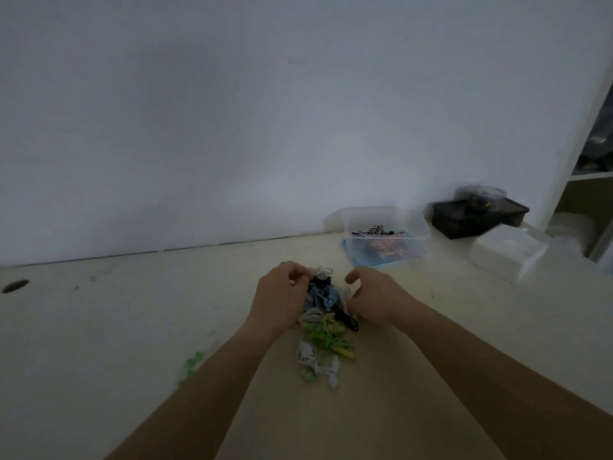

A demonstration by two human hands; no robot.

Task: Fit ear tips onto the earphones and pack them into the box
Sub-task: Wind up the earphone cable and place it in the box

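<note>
The pile of earphones [326,327] lies in the middle of the bench [99,327], with white and green cables nearest to me and blue and black ones behind. My left hand [282,293] is at its left side, fingers curled, pinching a white cable at the far end of the pile. My right hand [374,300] touches the right side with bent fingers; I cannot tell if it grips. Farther away, near the far edge, stands the clear box [386,234].
</note>
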